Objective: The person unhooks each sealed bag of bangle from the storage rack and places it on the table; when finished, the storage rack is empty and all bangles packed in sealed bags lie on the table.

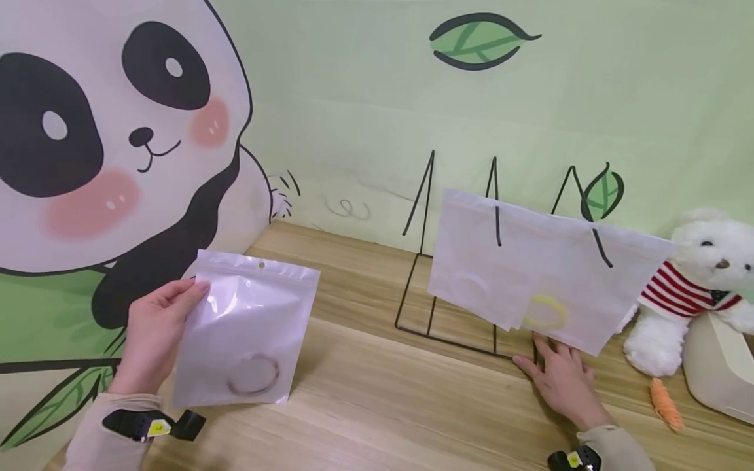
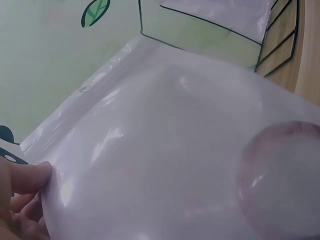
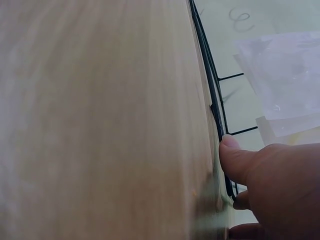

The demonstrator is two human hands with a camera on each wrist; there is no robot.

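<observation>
A white zip-seal bag (image 1: 247, 320) is pinched at its left edge by my left hand (image 1: 159, 327). A round bracelet (image 1: 253, 375) shows through near the bag's bottom; the left wrist view shows part of that ring (image 2: 247, 175) too. To the right, a black wire rack (image 1: 444, 337) stands on the table. My right hand (image 1: 559, 379) grips the rack's front base, with the thumb (image 3: 231, 142) against the black bar. White bags (image 1: 506, 255) hang overlapping on the rack's prongs. A yellow ring (image 1: 544, 313) shows through one of them.
A white plush bear (image 1: 654, 340) in a striped top sits at the right, with a beige container (image 1: 718, 366) beside it. An orange piece (image 1: 667, 405) lies on the wooden table (image 1: 377, 399). A panda-printed backdrop (image 1: 341, 85) stands behind.
</observation>
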